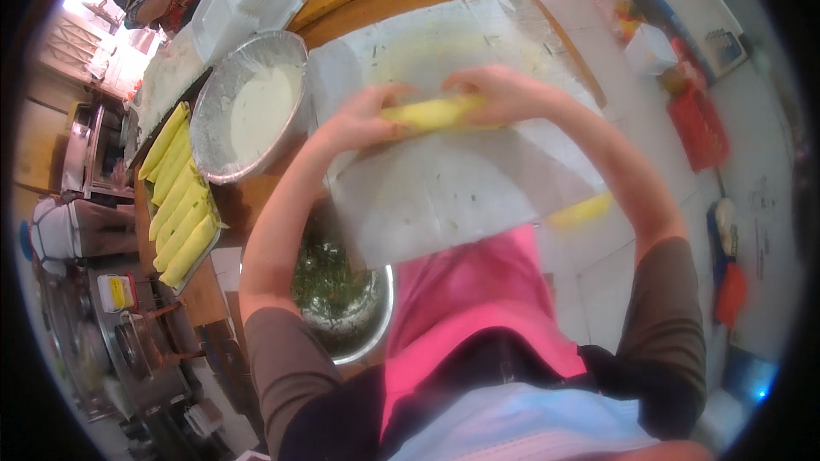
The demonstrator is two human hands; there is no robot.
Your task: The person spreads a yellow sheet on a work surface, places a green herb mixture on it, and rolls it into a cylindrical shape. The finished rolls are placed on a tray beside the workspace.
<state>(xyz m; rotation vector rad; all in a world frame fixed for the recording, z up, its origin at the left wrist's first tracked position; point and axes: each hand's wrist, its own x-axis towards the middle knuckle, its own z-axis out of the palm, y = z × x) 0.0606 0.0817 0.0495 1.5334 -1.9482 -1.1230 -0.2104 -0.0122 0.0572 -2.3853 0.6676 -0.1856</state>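
Note:
Before me lies a translucent plastic sheet [410, 198] on a wooden table, flecked with green bits. My left hand [368, 116] grips the left end of a yellow roll [430, 114], and my right hand [496, 97] grips its right end; motion blurs both. To the left, a tray holds several similar yellow rolls [186, 250] side by side. A plastic-lined bowl [298, 102] of whitish food [262, 115] stands between tray and sheet. Below my left forearm is a metal bowl [384, 307] with chopped greens [327, 278]. Another yellow piece [580, 210] shows at the sheet's lower right edge.
Stacked clear plastic containers [250, 3] stand at the upper left, near a person [154, 3] handling some. Another person [70, 227] is at the far left, by kitchen equipment. A red dustpan [698, 128] and a white box [650, 50] are on the right.

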